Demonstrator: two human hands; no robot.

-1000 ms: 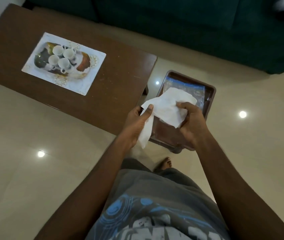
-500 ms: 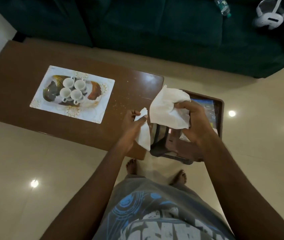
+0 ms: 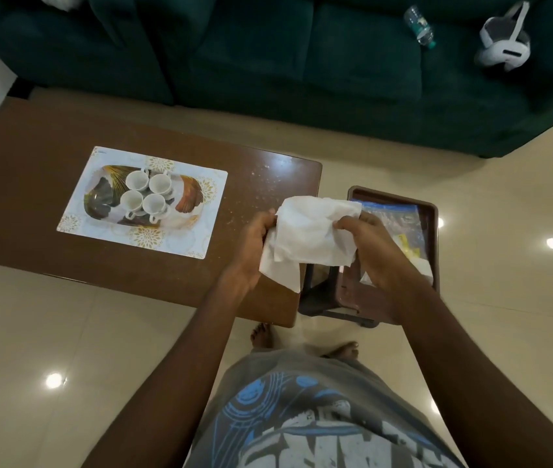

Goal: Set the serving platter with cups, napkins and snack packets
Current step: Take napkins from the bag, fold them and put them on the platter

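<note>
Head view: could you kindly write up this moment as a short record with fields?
hands: left hand and right hand both grip a white napkin
platter: on a placemat on the brown table, carrying four upright white cups
napkins on platter: none visible
snacks: clear packet lying on the brown stool beside the table
sofa: water bottle and white headset lying on it

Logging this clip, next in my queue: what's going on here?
A person holds a white napkin in both hands, the left hand gripping one edge and the right hand pinching the other. Four white cups already sit on the platter on the brown table. No napkins or packets lie on it yet; a clear plastic bag lies in the brown tray to the right.
</note>
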